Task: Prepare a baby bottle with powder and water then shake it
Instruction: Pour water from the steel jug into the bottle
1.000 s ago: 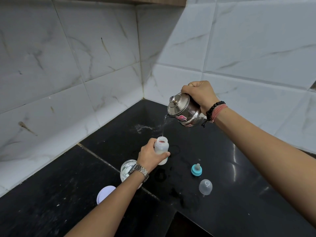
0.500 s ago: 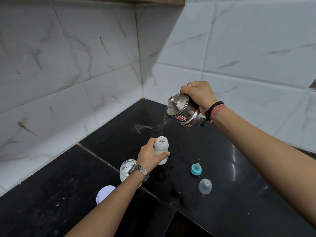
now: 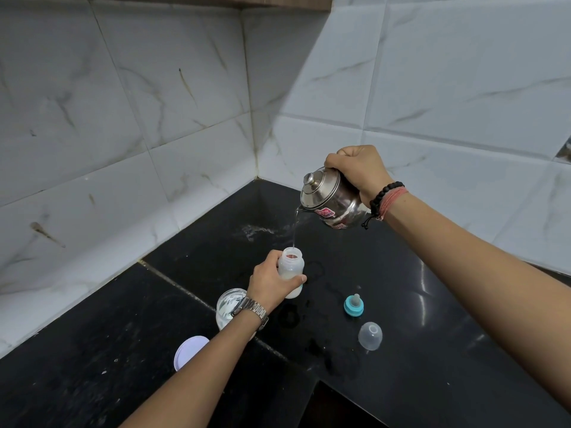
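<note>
The left hand (image 3: 272,282) grips the open baby bottle (image 3: 290,271) standing upright on the black worktop (image 3: 417,304). Above and to its right, the right hand (image 3: 358,171) clasps a tilted steel kettle (image 3: 332,197), from which a thin stream of water (image 3: 295,227) falls into the bottle's mouth. Near the right forearm lie the teal nipple ring (image 3: 353,306) and clear cap (image 3: 370,335); a glass jar (image 3: 227,307) and white lid (image 3: 188,350) sit beside the left wrist

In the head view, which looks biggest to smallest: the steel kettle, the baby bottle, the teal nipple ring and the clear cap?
1. Kettle, clearly largest.
2. Bottle, partly hidden by the left hand.
3. Cap and nipple ring look about alike; the cap lies nearer the camera, so unranked.
</note>
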